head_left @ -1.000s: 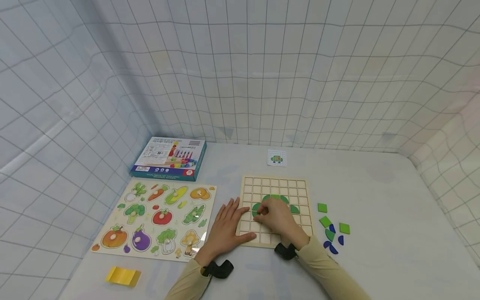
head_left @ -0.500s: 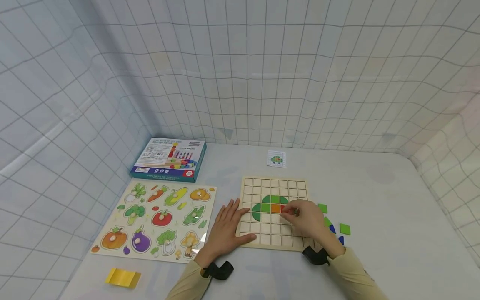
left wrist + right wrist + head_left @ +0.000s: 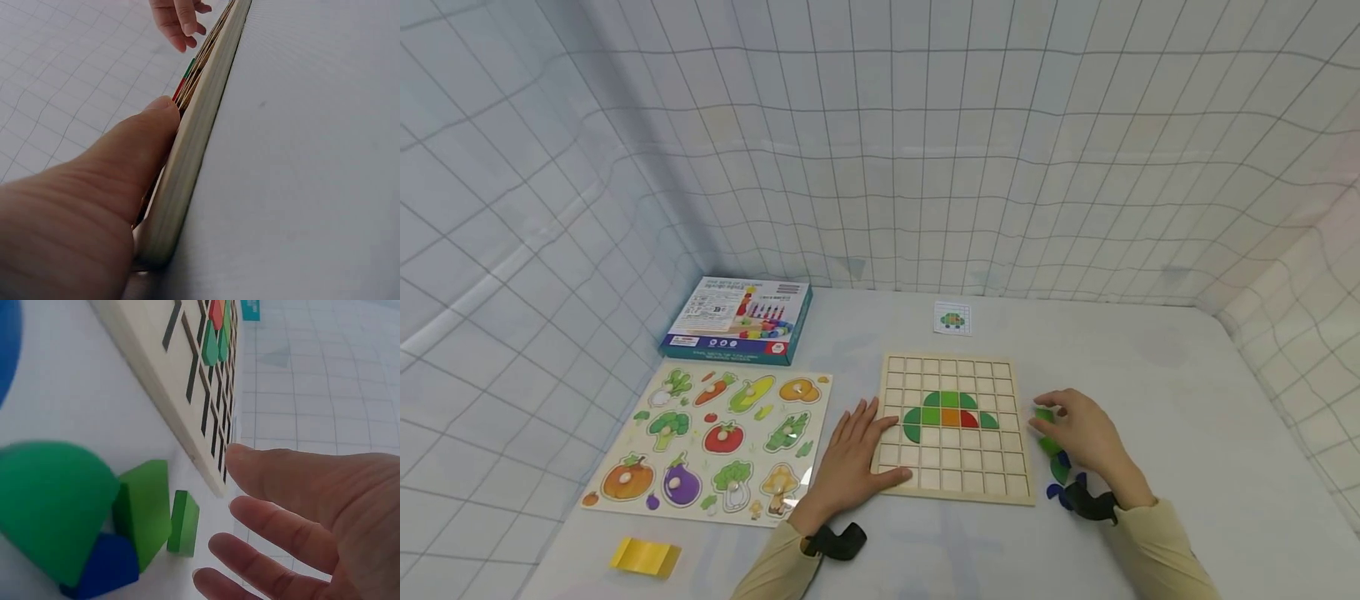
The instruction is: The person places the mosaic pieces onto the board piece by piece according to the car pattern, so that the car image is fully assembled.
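A wooden grid board point(image 3: 925, 479) lies in the middle of the table. Green, orange and red tiles sit in its cells, among them a red quarter-round tile point(image 3: 969, 419) and an orange square point(image 3: 951, 417). My left hand point(image 3: 848, 458) rests with spread fingers on the board's left edge, its thumb along the near side. Just right of the board, my right hand point(image 3: 1084, 429) hovers over a small group of loose tiles, thumb and fingers apart with nothing between them. Below its fingertips are green square tiles point(image 3: 182, 524), a darker green quarter-round tile point(image 3: 50, 500) and blue pieces point(image 3: 109, 565).
A small picture card point(image 3: 952, 318) with a coloured figure lies behind the board. To the left is a vegetable knob puzzle point(image 3: 752, 450), with a printed box point(image 3: 737, 317) behind it. A yellow folded piece point(image 3: 646, 557) lies near the front left.
My right hand has moved right, from the board's left part to the red tile, then off the board to the loose tiles. The red tile, earlier under my fingers, now shows uncovered. My left hand stays put.
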`<state>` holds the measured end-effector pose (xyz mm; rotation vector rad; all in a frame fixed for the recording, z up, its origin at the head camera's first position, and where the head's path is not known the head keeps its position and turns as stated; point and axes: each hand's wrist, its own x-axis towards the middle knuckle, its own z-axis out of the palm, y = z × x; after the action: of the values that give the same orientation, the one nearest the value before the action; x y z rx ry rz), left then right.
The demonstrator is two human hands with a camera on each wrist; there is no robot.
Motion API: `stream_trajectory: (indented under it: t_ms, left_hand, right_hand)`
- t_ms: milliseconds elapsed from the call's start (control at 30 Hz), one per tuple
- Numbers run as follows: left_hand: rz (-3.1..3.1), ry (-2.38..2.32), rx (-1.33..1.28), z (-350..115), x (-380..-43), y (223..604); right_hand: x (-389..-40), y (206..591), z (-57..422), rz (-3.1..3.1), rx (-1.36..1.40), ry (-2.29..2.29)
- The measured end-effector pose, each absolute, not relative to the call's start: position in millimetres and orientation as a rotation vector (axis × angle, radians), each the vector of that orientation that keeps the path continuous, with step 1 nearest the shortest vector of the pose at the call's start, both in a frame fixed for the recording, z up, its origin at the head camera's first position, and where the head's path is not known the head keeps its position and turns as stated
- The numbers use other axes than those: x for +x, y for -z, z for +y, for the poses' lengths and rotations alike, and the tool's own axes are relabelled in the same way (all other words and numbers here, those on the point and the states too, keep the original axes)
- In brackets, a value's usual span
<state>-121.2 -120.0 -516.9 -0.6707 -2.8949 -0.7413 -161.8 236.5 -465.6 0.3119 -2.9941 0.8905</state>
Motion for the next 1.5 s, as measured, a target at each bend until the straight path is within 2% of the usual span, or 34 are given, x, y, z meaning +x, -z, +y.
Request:
stream_trajectory:
  t_ms: [333,733,1500]
  left_hand:
    - [-2.855,0.755,-0.682,-120.3,-121.3,517.8]
    - [-2.861,0.756,-0.677,-120.6,-121.1,517.3]
    - [-2.885,0.77,-0.664,-118.9,-119.3,513.3]
  right_hand:
    - [-166.7,470.9,241.9,-3.006,0.37,-0.914]
    - [-176.1,473.6,247.6,-3.085,0.238,-0.979]
    - [-174.1,469.7,242.3,-3.02,0.217,-1.07]
